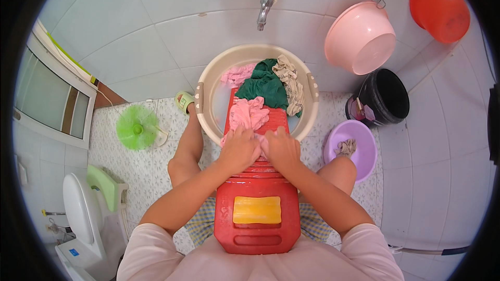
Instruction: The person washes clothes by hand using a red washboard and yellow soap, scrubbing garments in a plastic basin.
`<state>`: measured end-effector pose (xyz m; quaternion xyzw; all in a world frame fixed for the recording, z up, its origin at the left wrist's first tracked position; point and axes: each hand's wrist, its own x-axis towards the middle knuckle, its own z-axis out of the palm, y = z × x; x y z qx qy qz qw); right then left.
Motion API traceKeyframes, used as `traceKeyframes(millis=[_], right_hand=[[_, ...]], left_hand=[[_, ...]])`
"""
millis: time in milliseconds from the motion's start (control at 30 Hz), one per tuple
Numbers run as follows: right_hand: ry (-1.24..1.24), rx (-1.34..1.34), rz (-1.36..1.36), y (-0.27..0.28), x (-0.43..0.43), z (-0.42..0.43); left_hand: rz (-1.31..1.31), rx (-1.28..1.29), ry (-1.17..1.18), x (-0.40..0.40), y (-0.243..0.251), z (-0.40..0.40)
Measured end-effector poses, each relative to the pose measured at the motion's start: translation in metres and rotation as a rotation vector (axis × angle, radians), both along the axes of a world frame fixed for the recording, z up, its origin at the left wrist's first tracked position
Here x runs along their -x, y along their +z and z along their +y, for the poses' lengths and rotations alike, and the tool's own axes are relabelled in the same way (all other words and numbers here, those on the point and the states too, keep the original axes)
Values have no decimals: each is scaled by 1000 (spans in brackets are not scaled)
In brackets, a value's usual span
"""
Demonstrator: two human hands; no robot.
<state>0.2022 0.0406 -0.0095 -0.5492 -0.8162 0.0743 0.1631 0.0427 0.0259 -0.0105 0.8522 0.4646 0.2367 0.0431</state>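
A red plastic washboard (256, 171) slopes from my torso down into a large beige washtub (209, 60). My left hand (239, 149) and my right hand (282, 149) grip a wet pink garment (250, 114), pressing it against the ridges side by side. Part of that cloth spreads up the board beyond my fingers. A yellow bar of laundry soap (257, 210) rests in the washboard's upper tray, close to my body. Inside the tub lie a dark green garment (262, 84), a beige patterned cloth (290, 82) and another pink cloth (238, 75).
Above the tub a metal tap (266, 8) juts from the tiled wall. Right of me stand a purple basin (367, 164) holding a cloth and a black bucket (377, 99). Pink (361, 35) and red basins (439, 6) hang there. Leftward are a green fan (136, 128) and a toilet (80, 207).
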Motion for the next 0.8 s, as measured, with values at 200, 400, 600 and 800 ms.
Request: traceKeyframes(millis=[200, 400, 600, 800], right_hand=[[-194, -38, -10, -40, 18, 66], [-101, 52, 31, -23, 5, 53], [144, 171, 188, 9, -36, 10], [35, 650, 904, 33, -56, 5]], left_hand=[[19, 116, 297, -12, -41, 64], [-34, 136, 239, 9, -28, 69], [-22, 252, 218, 45, -1, 48], [36, -190, 37, -2, 32, 2]])
